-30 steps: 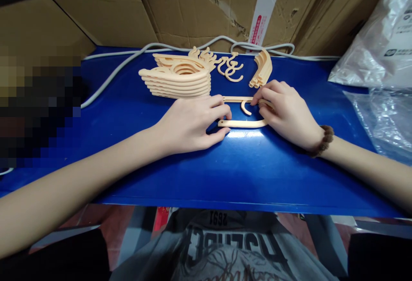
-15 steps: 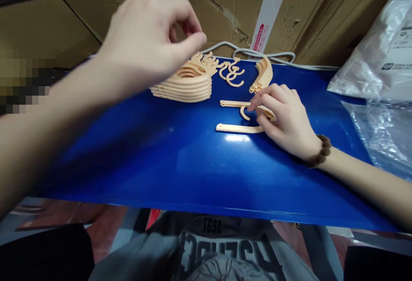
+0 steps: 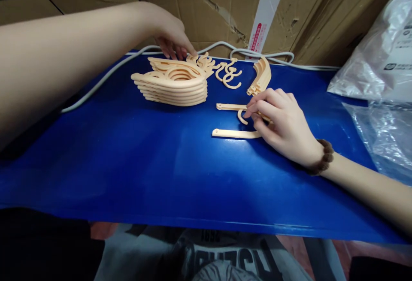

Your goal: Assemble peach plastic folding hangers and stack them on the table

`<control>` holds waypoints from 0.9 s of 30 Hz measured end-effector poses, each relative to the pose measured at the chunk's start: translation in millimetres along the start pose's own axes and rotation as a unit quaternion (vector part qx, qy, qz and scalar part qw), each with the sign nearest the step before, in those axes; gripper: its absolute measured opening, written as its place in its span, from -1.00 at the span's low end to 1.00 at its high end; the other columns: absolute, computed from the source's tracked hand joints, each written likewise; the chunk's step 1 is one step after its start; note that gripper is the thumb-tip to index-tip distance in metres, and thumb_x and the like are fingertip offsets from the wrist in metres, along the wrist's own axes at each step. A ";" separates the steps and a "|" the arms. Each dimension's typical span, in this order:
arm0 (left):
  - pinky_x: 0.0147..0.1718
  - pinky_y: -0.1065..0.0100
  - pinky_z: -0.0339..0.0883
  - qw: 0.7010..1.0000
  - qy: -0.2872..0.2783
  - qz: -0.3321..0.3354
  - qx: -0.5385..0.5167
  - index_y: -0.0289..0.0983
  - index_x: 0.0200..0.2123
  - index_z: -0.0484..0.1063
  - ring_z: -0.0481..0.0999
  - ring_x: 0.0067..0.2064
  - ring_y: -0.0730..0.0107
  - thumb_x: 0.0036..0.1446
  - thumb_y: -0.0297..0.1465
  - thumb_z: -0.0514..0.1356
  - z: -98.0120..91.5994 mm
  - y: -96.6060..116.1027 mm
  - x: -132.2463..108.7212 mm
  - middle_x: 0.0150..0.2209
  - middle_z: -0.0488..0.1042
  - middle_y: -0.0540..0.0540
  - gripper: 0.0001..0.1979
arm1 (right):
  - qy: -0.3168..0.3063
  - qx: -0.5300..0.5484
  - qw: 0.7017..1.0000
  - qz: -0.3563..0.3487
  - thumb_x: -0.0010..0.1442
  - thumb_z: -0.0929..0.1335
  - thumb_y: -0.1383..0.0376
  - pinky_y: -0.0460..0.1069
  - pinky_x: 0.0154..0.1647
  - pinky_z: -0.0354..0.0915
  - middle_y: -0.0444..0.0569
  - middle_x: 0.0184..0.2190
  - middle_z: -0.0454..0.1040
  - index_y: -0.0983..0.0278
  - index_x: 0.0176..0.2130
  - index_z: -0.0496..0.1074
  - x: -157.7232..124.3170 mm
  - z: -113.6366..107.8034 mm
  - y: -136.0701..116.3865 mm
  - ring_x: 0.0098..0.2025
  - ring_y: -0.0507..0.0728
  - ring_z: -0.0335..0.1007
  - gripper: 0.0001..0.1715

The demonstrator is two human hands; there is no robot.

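My left hand (image 3: 175, 36) reaches over the back of a stack of cream plastic hangers (image 3: 175, 90). Its fingers point down and apart, with a fingertip at the hooked ends (image 3: 204, 61) there; some fingers are partly hidden. On the near right, my right hand (image 3: 280, 122) is curled over loose hanger parts, its fingertips at a small curved hook (image 3: 241, 118). One straight hanger arm (image 3: 230, 107) runs under those fingers. A second arm (image 3: 234, 134) lies closer to me, its right end covered by the hand.
Several loose hooks (image 3: 230, 75) and a bundle of curved arms (image 3: 261, 75) lie at the back of the blue table (image 3: 154, 165). A white cable (image 3: 96, 88) runs along the rear edge before cardboard boxes (image 3: 180, 6). Plastic bags (image 3: 370, 62) sit at the right.
My left hand has moved down from above the hanger stack to behind it, and its pinched fingers have spread. The right hand stays on the loose parts. The view has shifted slightly.
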State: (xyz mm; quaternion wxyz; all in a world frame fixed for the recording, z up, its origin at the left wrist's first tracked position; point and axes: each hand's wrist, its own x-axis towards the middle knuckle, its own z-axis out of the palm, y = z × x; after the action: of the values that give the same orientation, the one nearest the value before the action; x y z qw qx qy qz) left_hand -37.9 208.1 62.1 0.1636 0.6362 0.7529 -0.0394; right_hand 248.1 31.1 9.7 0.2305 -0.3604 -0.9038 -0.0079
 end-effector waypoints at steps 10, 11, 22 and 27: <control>0.09 0.07 0.51 0.996 -0.070 -0.037 -0.046 -0.28 0.19 0.41 0.55 0.06 0.24 0.37 -0.21 0.29 0.9 4.5 29.4 0.10 0.52 -0.15 -0.58 | -0.009 -0.004 1.000 -0.005 0.36 0.25 0.39 0.18 -0.08 0.20 0.07 -0.08 0.57 0.19 -0.22 0.47 0.5 0.5 0.4 -0.08 0.28 0.42 -0.78; 0.08 0.07 0.52 0.996 -0.069 -0.041 -0.048 -0.28 0.19 0.42 0.55 0.07 0.22 0.37 -0.22 0.29 2.0 4.2 31.7 0.10 0.51 -0.16 -0.58 | -0.011 -0.003 1.000 -0.003 0.36 0.25 0.38 0.18 -0.08 0.20 0.07 -0.08 0.57 0.19 -0.22 0.47 0.7 0.5 0.3 -0.08 0.29 0.42 -0.78; 0.05 0.05 0.53 0.995 -0.089 0.014 -0.048 -0.29 0.19 0.42 0.55 0.07 0.18 0.38 -0.22 0.27 6.7 -5.5 63.4 0.13 0.50 -0.19 -0.59 | -0.018 0.002 1.000 0.000 0.37 0.24 0.37 0.19 -0.06 0.20 0.08 -0.07 0.57 0.19 -0.23 0.47 0.7 0.6 -0.1 -0.07 0.29 0.42 -0.77; 0.03 0.05 0.54 0.987 0.016 0.157 -0.032 -0.29 0.18 0.42 0.56 0.05 0.18 0.39 -0.22 0.26 6.3 -15.2 76.3 0.13 0.49 -0.20 -0.60 | -0.020 -0.001 1.000 -0.006 0.38 0.23 0.37 0.16 -0.08 0.18 0.07 -0.08 0.56 0.20 -0.21 0.47 0.9 0.4 0.2 -0.09 0.27 0.40 -0.76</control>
State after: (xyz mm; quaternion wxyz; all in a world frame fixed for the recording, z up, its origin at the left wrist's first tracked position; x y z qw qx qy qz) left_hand -61.9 275.8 31.3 0.1762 0.7412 0.6474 0.0210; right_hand 247.5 31.9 9.7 0.2125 -0.3554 -0.9103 -0.0028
